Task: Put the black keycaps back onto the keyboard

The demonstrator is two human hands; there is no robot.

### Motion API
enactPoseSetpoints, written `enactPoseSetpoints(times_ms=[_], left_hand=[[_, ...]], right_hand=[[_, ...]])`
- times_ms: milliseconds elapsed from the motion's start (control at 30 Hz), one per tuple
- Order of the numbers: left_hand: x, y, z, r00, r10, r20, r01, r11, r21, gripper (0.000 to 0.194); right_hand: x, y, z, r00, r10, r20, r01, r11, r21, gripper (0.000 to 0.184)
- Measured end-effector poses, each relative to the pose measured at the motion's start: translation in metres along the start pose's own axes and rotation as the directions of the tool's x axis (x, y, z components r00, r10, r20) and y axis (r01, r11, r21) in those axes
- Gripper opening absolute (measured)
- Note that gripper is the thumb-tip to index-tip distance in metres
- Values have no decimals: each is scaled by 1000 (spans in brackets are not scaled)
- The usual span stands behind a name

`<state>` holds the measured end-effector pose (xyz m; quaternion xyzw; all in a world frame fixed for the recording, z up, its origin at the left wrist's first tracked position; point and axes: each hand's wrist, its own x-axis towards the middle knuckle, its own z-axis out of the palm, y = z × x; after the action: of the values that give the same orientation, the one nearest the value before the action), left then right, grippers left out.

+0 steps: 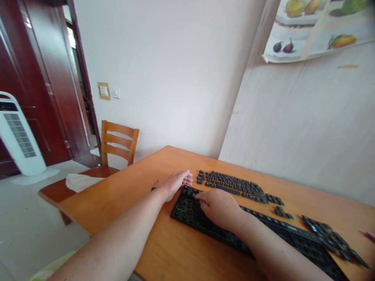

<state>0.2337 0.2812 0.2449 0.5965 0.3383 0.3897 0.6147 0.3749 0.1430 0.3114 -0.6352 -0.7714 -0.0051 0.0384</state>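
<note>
A black keyboard (187,221) with most of its keycaps off lies on the wooden table, running from the middle toward the lower right. My right hand (221,207) is over its left end, with the fingers bent and a fingertip touching the key area near the upper left corner. Whatever small piece those fingers may hold is hidden. Just beyond that corner, my left hand (177,182) rests on its side, loosely curled and open, and I see nothing in it. Loose black keycaps (234,182) lie in keyboard order behind the keyboard.
Smaller groups of keycaps (283,212) and another cluster (325,232) lie farther right on the table (158,168). Small dark bits (154,188) are left of my left hand. A wooden chair (120,142) with a white cloth (84,182) stands left, near a white tower fan (22,136).
</note>
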Motion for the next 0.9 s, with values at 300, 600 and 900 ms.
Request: enactPoseSetpoints(times_ms=[300,600,900], left_hand=[[0,1,0,1000,5,15,-5,1000,1,31],[-1,1,0,999,15,34,-15,1000,16,24],[-2,1,-3,995,26,94,-27,1000,10,26]], right_hand=[[2,2,3,1000,4,29,-4,1000,-20,39],[2,5,-4,1000,-10,21,10,1000,20,37],[7,37,-15,995,62,-84,-50,989,142,33]])
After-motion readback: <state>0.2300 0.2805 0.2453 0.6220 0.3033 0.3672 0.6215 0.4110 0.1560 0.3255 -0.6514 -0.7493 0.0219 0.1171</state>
